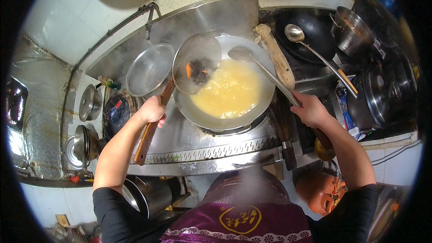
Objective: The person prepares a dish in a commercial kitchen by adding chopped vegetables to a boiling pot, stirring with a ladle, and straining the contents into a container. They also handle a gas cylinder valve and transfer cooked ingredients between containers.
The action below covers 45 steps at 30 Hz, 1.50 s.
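Note:
My left hand (pixel 153 110) grips the wooden handle of a round wire-mesh strainer (pixel 196 45). Dark food with a few orange pieces (pixel 202 71) lies in the mesh, over the left part of a large metal wok (pixel 185 114). Bubbling yellowish liquid (pixel 233 89) covers the wok's bottom. In my right hand (pixel 309 109) is a long-handled metal ladle (pixel 273 79). Its head rests inside the wok near the far rim, at or just above the liquid. A metal basin (pixel 148 71) stands left of the strainer under a faucet (pixel 148 28).
A second, dark wok (pixel 307 45) holds another ladle (pixel 294 33) at the right. Beyond it stands a steel pot with food (pixel 351 37); a lidded dark pot (pixel 381 98) is nearer. A rolled cloth (pixel 278 59) lies between the woks. An orange gas cylinder (pixel 319 190) sits below.

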Available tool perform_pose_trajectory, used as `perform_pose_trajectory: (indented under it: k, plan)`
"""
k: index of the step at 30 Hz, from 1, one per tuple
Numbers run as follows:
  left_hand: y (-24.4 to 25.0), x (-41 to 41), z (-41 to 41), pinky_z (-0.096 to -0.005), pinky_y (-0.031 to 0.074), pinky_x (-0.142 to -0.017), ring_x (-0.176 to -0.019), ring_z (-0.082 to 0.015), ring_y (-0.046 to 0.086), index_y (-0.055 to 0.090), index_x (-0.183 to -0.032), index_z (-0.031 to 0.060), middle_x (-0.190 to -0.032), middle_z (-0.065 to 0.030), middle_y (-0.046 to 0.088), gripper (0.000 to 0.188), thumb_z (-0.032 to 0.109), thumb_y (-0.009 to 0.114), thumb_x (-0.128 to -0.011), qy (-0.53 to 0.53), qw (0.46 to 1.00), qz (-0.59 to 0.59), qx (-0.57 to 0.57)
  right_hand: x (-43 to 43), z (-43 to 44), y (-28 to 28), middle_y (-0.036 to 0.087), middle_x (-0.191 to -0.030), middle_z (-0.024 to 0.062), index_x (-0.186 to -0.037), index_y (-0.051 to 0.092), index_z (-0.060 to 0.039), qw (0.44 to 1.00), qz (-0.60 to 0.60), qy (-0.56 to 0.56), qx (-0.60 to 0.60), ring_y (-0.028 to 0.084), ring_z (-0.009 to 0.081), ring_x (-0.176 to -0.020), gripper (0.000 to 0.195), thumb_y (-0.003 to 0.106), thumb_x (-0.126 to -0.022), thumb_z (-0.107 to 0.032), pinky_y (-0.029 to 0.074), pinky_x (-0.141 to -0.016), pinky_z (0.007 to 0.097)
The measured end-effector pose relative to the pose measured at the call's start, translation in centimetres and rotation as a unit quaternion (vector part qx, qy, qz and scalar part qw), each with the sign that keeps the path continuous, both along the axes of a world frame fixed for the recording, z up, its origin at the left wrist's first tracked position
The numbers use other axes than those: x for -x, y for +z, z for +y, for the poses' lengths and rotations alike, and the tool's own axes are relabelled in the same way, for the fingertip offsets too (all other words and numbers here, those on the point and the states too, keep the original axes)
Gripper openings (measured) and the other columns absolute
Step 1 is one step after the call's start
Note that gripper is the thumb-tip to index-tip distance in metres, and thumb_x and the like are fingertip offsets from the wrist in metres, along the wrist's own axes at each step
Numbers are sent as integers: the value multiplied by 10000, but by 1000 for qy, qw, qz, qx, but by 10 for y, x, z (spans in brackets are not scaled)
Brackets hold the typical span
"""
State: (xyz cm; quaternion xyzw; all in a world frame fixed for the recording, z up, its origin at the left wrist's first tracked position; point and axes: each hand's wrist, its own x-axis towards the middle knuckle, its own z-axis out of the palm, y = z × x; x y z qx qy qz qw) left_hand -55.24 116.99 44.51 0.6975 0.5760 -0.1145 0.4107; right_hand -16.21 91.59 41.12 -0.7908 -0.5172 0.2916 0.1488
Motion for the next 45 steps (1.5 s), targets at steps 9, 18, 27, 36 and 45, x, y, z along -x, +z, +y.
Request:
perform_pose_trajectory:
  k: [9,18,27,36,45]
  plan:
    - [-66,-19,-43,-263,439,-428,-534,-151,518,505,-983,2,-757,-122,583,140,82,540,-873,181,873,-216,397,10,-43,29,547,-637,48,-1222,530,-35,960,259,-91,51,540,115,-456,360,548,-867,-97,441,-378,278]
    - [-64,-21,-86,-286,412,-431,-541,-166,502,483,-1005,-7,-760,-140,572,168,60,546,-864,276,779,-450,337,-8,-50,58,562,-644,30,-1320,466,-47,931,326,-149,-69,542,102,-485,485,532,-841,-25,427,-380,252]
    - [67,38,-103,-279,456,-395,-482,-151,535,467,-935,-19,-685,-114,594,91,42,471,-868,352,854,-379,-47,33,46,84,530,-698,15,-1082,575,-21,835,531,-62,-129,486,95,-480,257,530,-881,-174,393,-385,226]
    - [-45,114,-32,-473,490,-726,-788,-434,611,411,-1031,-104,-824,-317,603,286,62,495,-814,262,858,11,-442,194,170,116,539,-683,33,-1261,436,53,829,541,49,-134,511,105,-523,442,575,-880,-123,436,-437,257]
    - [-63,121,69,-371,526,-591,-643,-256,609,449,-1009,-67,-756,-182,590,183,35,446,-856,420,746,-510,87,246,182,109,527,-605,31,-1299,448,23,849,501,3,-167,493,105,-422,467,568,-860,-80,417,-360,263]
